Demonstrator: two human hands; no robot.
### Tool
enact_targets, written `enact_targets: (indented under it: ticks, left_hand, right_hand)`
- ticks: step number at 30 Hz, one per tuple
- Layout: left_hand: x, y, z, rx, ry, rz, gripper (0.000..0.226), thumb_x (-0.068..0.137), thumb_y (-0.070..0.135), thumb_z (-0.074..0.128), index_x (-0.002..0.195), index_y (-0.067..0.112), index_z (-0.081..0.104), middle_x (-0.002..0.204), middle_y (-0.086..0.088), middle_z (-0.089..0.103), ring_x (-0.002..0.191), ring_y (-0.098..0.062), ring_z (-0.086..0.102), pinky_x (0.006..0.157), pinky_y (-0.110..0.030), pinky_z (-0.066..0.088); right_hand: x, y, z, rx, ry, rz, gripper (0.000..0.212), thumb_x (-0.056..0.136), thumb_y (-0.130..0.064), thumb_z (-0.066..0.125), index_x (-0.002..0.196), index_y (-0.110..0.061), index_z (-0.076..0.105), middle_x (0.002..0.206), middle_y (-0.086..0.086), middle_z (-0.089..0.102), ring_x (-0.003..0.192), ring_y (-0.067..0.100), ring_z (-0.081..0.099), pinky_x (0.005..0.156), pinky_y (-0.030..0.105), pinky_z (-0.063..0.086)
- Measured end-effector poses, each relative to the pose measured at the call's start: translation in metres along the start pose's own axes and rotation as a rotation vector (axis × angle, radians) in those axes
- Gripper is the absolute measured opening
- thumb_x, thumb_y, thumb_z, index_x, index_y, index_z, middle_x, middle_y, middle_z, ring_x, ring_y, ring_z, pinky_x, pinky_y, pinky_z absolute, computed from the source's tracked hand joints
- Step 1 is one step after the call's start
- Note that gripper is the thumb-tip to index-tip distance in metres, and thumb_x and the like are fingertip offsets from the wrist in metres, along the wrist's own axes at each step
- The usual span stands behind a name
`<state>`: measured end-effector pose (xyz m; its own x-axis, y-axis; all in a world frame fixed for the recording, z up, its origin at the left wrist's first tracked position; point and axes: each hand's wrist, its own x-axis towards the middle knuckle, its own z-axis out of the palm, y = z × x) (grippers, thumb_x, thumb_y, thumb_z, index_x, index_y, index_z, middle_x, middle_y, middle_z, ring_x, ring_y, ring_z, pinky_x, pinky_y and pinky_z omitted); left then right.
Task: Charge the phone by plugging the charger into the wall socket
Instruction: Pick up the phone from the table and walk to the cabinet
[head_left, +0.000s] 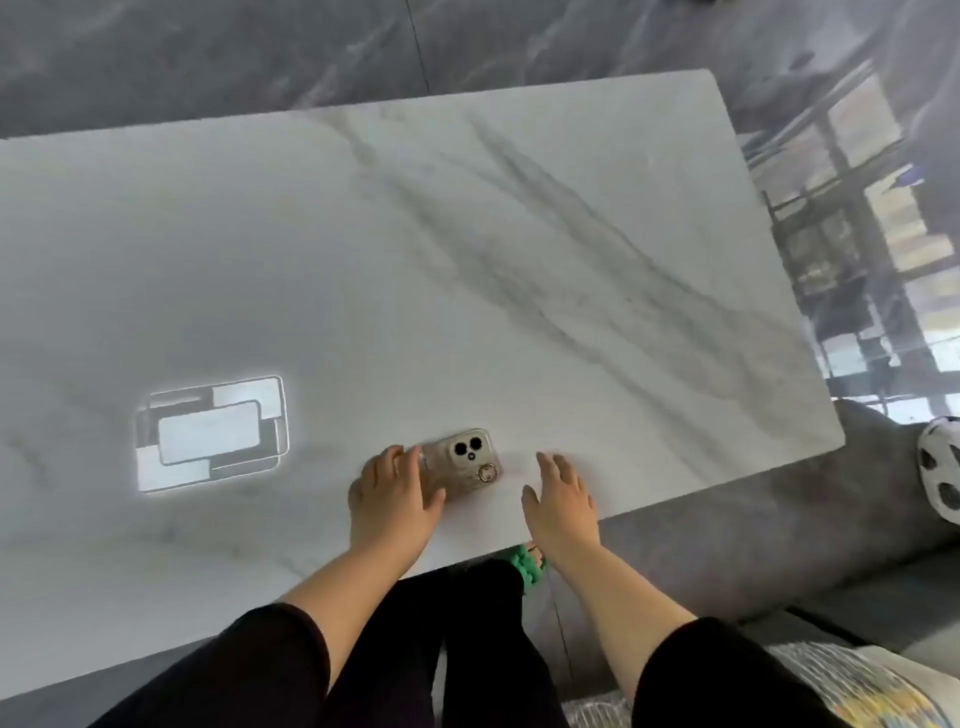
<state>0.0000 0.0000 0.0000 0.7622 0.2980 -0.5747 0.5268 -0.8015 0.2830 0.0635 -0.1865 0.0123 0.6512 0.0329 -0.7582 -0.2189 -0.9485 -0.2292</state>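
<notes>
A phone (470, 460) in a pale glittery case lies face down on the white marble table (467, 260), near the front edge, camera lenses and a ring holder showing. My left hand (396, 493) rests flat over the phone's left end, fingers spread on it. My right hand (561, 499) hovers open just right of the phone, palm down, touching nothing. No charger, cable or wall socket is in view.
A bright reflection of a ceiling lamp (213, 434) shines on the table's left part. A grey sofa (857, 545) with a black-and-white cushion (940, 478) stands at the right. My legs and a green slipper (530, 564) are below the table edge, over glossy dark floor tiles (208, 52).
</notes>
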Motion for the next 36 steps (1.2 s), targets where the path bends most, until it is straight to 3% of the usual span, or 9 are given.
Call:
enact_targets:
  ticks: [4,9,15,21,25,28,30,32,36]
  left_hand:
    - [0.026,-0.004,0.022,0.134,0.153,0.133,0.086,0.073,0.059,0.064,0.144,0.017,0.037,0.147,-0.011,0.042,0.135,-0.031,0.039,0.107,-0.053,0.029]
    - [0.040,-0.023,0.052,0.219,0.240,0.311,0.110,0.055,0.075,0.066,0.140,0.008,0.043,0.140,-0.015,0.051,0.130,-0.034,0.044,0.100,-0.057,0.038]
    - [0.044,-0.034,0.065,0.268,0.364,0.409,0.095,0.070,0.077,0.048,0.138,0.011,0.046,0.126,-0.011,0.060,0.114,-0.028,0.044,0.092,-0.048,0.037]
    - [0.042,-0.019,0.053,0.324,0.357,0.397,0.088,0.060,0.064,0.069,0.125,0.005,0.059,0.113,-0.014,0.066,0.097,-0.037,0.063,0.077,-0.048,0.048]
    - [0.041,0.005,0.022,0.223,-0.010,0.135,0.090,0.059,0.061,0.070,0.131,0.014,0.044,0.124,-0.008,0.052,0.110,-0.034,0.051,0.079,-0.044,0.046]
    - [0.032,0.018,-0.005,-0.099,-0.293,-0.068,0.085,0.061,0.063,0.069,0.127,0.017,0.043,0.119,-0.004,0.052,0.110,-0.027,0.053,0.084,-0.039,0.048]
    - [0.018,0.027,-0.025,-0.452,-0.528,-0.225,0.070,0.067,0.060,0.070,0.118,0.016,0.050,0.103,0.000,0.058,0.091,-0.019,0.057,0.072,-0.032,0.047]
    - [-0.001,0.040,-0.042,-0.674,-0.717,-0.337,0.056,0.073,0.056,0.067,0.108,0.014,0.056,0.089,0.001,0.057,0.076,-0.017,0.053,0.066,-0.030,0.045]
    - [-0.045,0.076,-0.056,-0.687,-0.872,-0.378,0.035,0.071,0.040,0.067,0.092,0.013,0.060,0.074,0.001,0.051,0.061,-0.015,0.046,0.061,-0.029,0.048]
  right_hand:
    - [0.026,0.003,0.035,-0.232,-0.002,-0.038,0.072,0.100,-0.044,0.027,0.147,-0.029,-0.025,0.155,0.004,-0.036,0.146,0.024,-0.026,0.119,0.048,-0.010]
    - [0.045,0.011,0.059,-0.366,-0.072,-0.037,0.083,0.089,-0.070,0.017,0.128,-0.031,-0.046,0.130,0.003,-0.060,0.123,0.023,-0.052,0.112,0.049,-0.023]
    - [0.050,0.009,0.058,-0.353,-0.159,-0.022,0.096,0.079,-0.081,0.021,0.119,-0.033,-0.052,0.123,0.002,-0.065,0.120,0.025,-0.056,0.110,0.052,-0.027]
    - [0.048,0.006,0.049,-0.361,-0.198,-0.028,0.107,0.073,-0.085,0.028,0.120,-0.031,-0.051,0.125,0.005,-0.063,0.126,0.029,-0.051,0.111,0.053,-0.024]
    - [0.038,0.003,0.026,-0.285,-0.241,-0.066,0.097,0.082,-0.078,0.029,0.144,-0.031,-0.030,0.144,0.004,-0.049,0.139,0.026,-0.037,0.118,0.050,-0.011]
    - [0.019,0.008,-0.005,-0.107,-0.179,-0.088,0.075,0.093,-0.061,0.033,0.153,-0.030,0.002,0.162,-0.003,-0.015,0.150,0.023,0.008,0.120,0.045,0.017]
    - [0.000,0.020,-0.019,0.095,-0.090,-0.029,0.063,0.097,-0.050,0.037,0.152,-0.024,0.019,0.163,-0.002,0.008,0.141,0.024,0.034,0.113,0.041,0.033]
    - [-0.025,0.039,-0.026,0.308,-0.046,0.092,0.054,0.098,-0.043,0.041,0.146,-0.019,0.035,0.155,0.004,0.032,0.134,0.025,0.044,0.107,0.039,0.038]
    - [-0.089,0.095,-0.027,0.548,-0.042,0.248,0.034,0.097,-0.032,0.046,0.115,-0.008,0.062,0.111,0.013,0.068,0.096,0.028,0.066,0.082,0.037,0.051]
